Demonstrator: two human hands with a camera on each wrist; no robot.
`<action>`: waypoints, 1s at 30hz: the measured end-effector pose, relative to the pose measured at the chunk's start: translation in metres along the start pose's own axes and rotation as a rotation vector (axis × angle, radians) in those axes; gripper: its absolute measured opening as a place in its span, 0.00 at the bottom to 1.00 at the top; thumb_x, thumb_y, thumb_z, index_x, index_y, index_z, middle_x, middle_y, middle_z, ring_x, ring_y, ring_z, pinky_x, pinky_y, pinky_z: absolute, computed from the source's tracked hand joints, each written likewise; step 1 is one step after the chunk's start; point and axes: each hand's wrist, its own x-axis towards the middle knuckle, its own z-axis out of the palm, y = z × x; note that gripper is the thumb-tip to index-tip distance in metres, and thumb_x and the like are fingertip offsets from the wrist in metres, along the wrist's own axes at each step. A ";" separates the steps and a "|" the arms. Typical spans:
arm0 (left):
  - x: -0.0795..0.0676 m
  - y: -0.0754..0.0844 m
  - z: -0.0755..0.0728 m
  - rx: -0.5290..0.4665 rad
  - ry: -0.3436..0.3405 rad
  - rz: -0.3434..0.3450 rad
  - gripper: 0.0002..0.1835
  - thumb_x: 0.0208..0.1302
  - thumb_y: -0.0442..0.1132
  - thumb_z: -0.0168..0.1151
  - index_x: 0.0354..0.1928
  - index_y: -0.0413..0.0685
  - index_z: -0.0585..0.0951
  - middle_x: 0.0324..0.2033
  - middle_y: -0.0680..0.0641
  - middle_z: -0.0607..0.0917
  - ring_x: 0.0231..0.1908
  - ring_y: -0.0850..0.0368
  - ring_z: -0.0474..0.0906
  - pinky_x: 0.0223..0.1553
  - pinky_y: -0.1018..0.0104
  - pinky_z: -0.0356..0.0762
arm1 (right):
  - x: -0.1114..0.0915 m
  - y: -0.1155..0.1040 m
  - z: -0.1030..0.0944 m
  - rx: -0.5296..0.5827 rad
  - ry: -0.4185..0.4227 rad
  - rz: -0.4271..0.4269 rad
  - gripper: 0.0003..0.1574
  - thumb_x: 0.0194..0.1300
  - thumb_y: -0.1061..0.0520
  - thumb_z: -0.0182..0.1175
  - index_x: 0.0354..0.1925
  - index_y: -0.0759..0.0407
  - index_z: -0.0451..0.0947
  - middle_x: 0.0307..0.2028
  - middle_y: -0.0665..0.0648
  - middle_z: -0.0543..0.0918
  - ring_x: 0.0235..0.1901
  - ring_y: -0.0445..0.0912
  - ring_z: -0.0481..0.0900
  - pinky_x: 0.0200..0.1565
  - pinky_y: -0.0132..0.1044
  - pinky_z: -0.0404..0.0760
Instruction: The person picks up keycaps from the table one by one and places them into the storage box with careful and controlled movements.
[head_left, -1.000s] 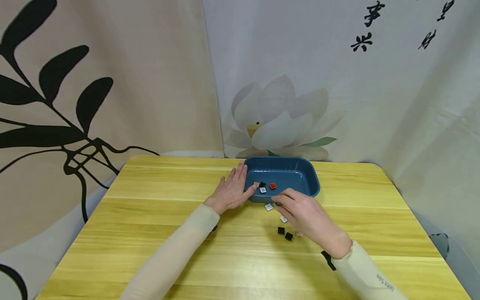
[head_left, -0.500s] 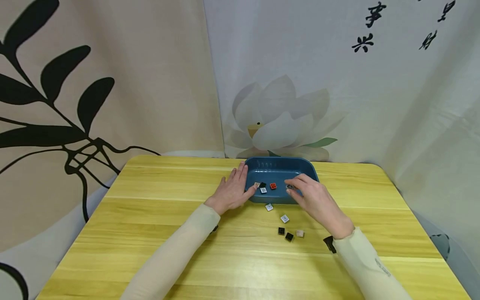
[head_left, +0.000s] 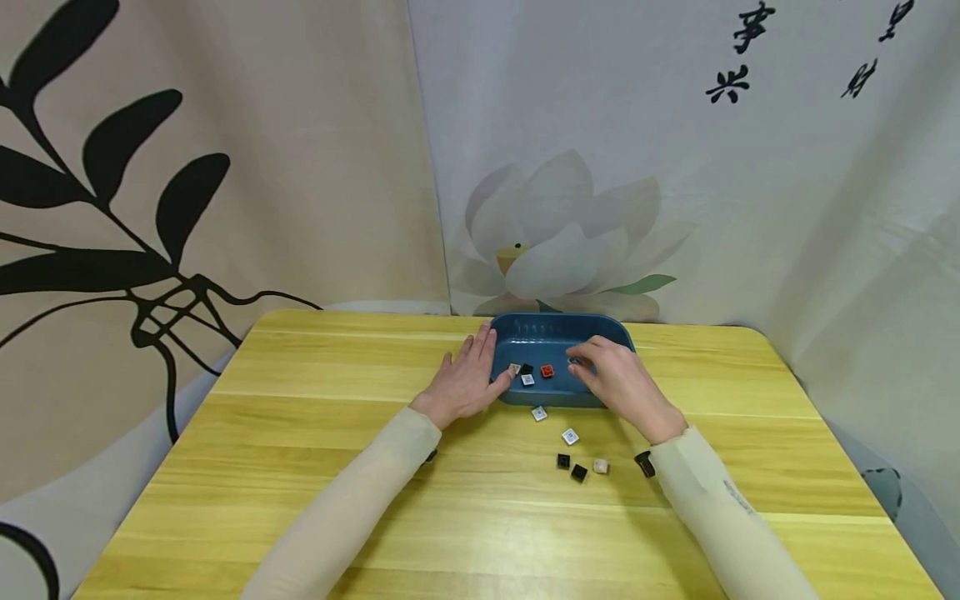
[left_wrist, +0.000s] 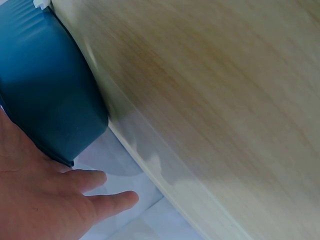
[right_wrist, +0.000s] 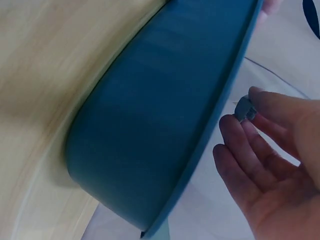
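Note:
A blue rectangular tray stands near the table's far edge. My left hand lies against its left rim, fingers stretched out and thumb over the rim; part of this hand shows in the left wrist view. Over the tray's right part, my right hand pinches a small grey block between thumb and fingertips. Inside the tray, near my left thumb, lie a red block, a white block, a black block and a pale block.
In front of the tray, several small blocks lie on the wooden table: a white block, another white block, a black block, another black block and a pale pink block. A printed curtain hangs behind.
My right hand has carried the small grey block from the tray's front edge rightward and over the tray. The left hand has stayed at the left rim.

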 end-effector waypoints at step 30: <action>0.000 0.001 -0.001 0.008 -0.016 -0.010 0.48 0.77 0.69 0.38 0.84 0.45 0.41 0.83 0.46 0.38 0.80 0.39 0.46 0.72 0.30 0.51 | 0.042 0.026 0.035 0.011 -0.382 0.157 0.13 0.70 0.61 0.68 0.50 0.65 0.87 0.43 0.59 0.88 0.39 0.48 0.84 0.47 0.47 0.85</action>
